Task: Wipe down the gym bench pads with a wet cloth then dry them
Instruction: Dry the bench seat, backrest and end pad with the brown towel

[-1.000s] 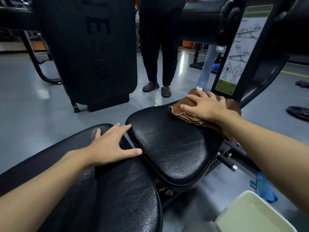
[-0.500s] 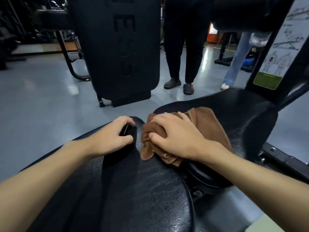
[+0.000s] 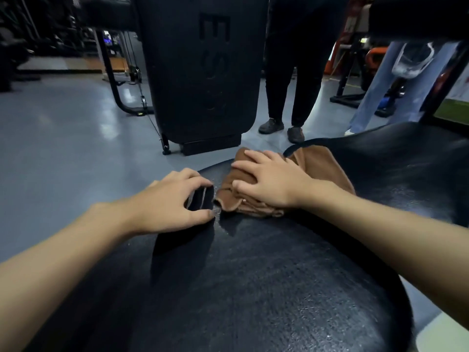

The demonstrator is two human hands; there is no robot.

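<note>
Leftward, at the far end of the long black bench pad (image 3: 253, 288), left hand (image 3: 167, 201), fingers curled over that pad's edge, thumb on top, gripping it. Beyond the pad's far end, a black machine housing (image 3: 203, 72). Just right of the left hand, on the same end, bunched brown cloth (image 3: 327, 168), pressed down under right hand (image 3: 271, 181), fingers spread. Right of the pad, a second pad (image 3: 406, 161), with the cloth's right part reaching onto it.

Dim light leaves pale glare on the grey floor (image 3: 106, 130), with blur upper right and wide-angle bending at edges.
</note>
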